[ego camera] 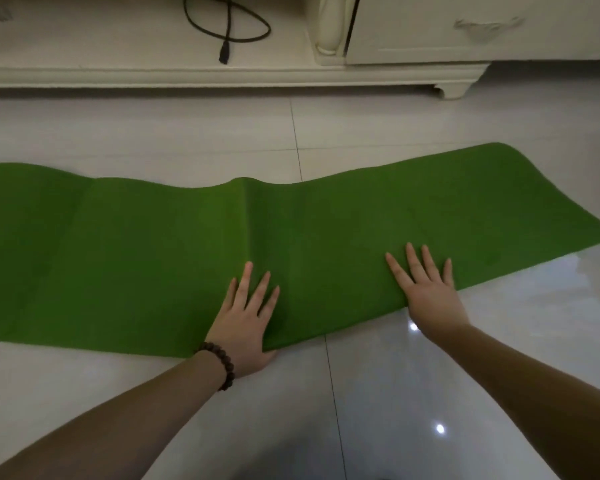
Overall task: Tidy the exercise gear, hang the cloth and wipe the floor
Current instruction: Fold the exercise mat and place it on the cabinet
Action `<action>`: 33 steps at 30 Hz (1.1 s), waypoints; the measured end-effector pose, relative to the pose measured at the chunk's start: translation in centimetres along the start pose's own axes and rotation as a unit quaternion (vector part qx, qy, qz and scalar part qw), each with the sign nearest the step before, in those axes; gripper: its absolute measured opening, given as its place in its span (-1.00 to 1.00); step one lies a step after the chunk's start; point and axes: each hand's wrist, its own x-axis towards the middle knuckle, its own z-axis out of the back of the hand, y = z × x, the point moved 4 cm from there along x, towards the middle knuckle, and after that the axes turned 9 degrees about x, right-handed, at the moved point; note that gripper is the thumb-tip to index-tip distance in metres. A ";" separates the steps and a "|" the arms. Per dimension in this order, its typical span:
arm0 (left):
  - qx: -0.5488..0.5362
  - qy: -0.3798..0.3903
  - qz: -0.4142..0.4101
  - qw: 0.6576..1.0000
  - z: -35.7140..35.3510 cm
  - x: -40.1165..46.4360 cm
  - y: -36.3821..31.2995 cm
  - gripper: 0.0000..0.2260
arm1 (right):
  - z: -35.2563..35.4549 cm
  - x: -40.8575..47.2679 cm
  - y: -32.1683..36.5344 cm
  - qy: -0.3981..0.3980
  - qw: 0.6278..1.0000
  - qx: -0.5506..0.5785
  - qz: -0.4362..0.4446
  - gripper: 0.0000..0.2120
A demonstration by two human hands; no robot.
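Where the two hands meet the green mat (153,244), both lie flat with fingers straight and spread; left hand (246,320) presses palm-down at the mat's near edge, thumb reaching past the edge onto the floor (430,375); right hand (426,289) presses flat on the mat further right, heel of the palm at the near edge; neither grip curls round anything, both are open and apart from each other; dark beaded bracelet (220,367) on the left wrist.

Mat spread lengthwise across the floor, running off the left side of view, its rounded right end lying well to the right of the right hand; a raised crease runs front to back across it just above the left hand, and fainter fold lines show toward the left; the mat is not quite flat, its far edge wavy.

Floor is pale glossy tile, grout lines crossing under the mat, two bright light reflections near the right forearm.

Beyond the mat, a cream low cabinet (430,39) stands along the far side, moulded base and small foot at its right; an open low shelf on its left part holds a looped black cable (227,29), plug end hanging toward the shelf edge; closed drawer front with ornate handle at right.
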 end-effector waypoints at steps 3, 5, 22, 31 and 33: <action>-0.017 -0.016 -0.015 1.000 -1.2 0.0 -0.3 -0.07 | -1.9 -3.2 -0.3 0.033 0.999 0.030 -0.029 -0.15; -0.028 -0.009 -0.031 0.999 -1.9 0.1 -0.4 -0.06 | -3.6 -5.0 -0.1 0.083 0.993 0.056 -0.057 -0.18; 0.011 -0.060 0.008 0.998 -5.7 -5.2 6.6 -0.08 | 0.1 -0.4 18.7 0.026 0.955 0.089 0.280 -0.13; -0.035 0.087 0.239 0.966 -8.4 -12.8 21.4 -0.23 | -1.0 3.7 32.8 0.106 0.906 -0.022 0.409 -0.08; -0.061 0.101 0.261 0.958 -8.5 -12.8 22.4 -0.22 | -2.0 4.0 32.8 0.110 0.911 -0.028 0.396 -0.10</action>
